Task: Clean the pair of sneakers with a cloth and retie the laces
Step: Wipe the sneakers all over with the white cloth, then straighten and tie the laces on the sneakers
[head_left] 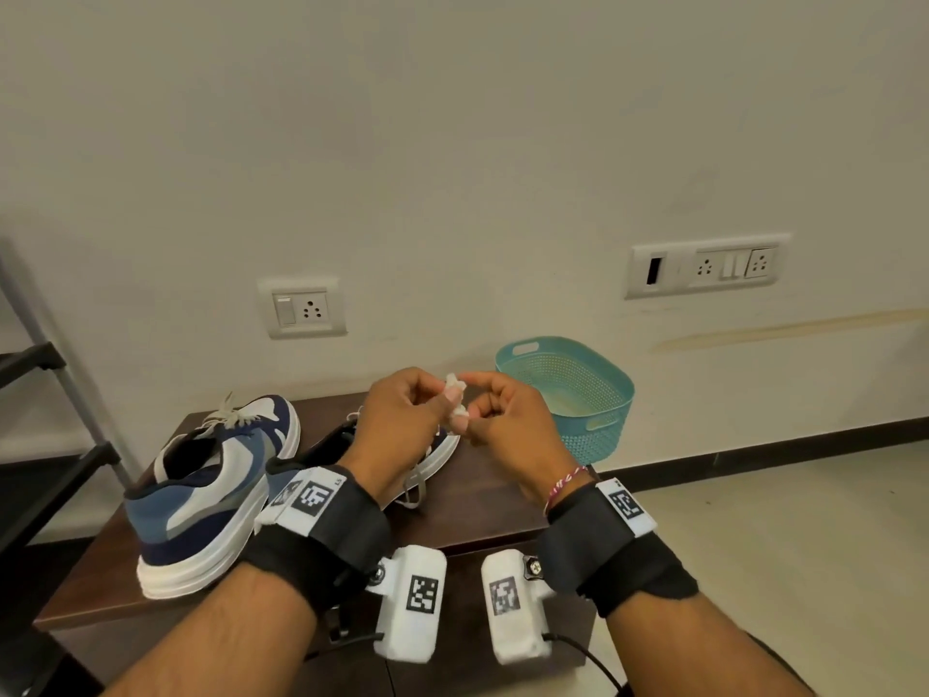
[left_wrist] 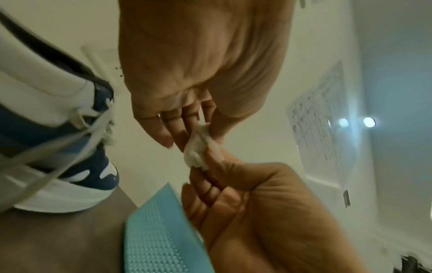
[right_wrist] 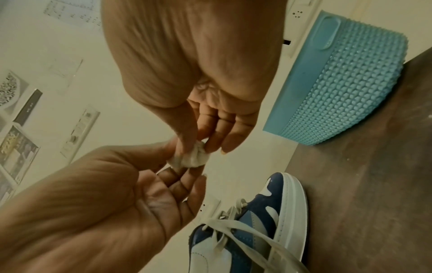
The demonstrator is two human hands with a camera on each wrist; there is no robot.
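Hands are seen raised together above a dark wooden table, where a small crumpled white cloth is pinched between them. The cloth is gripped by the thumb and fingertips of the left hand on one side and by the thumb and forefinger of the right hand on the other; the remaining fingers of both hands are loosely curled toward the palms. In the left wrist view the wad is shown squeezed between the two sets of fingertips, held in the air well above the tabletop.

Two blue, white and grey sneakers are set side by side on the table, toes pointed toward the wall. The left sneaker is fully shown, its pale laces gathered at the tongue. The right sneaker is largely hidden behind the left wrist; its laces are seen lying loose across the upper in the right wrist view, with one strand trailing onto the table.

A teal perforated plastic basket is placed at the far right of the table against the wall, just beyond the right hand. Wall sockets are mounted behind the sneakers.
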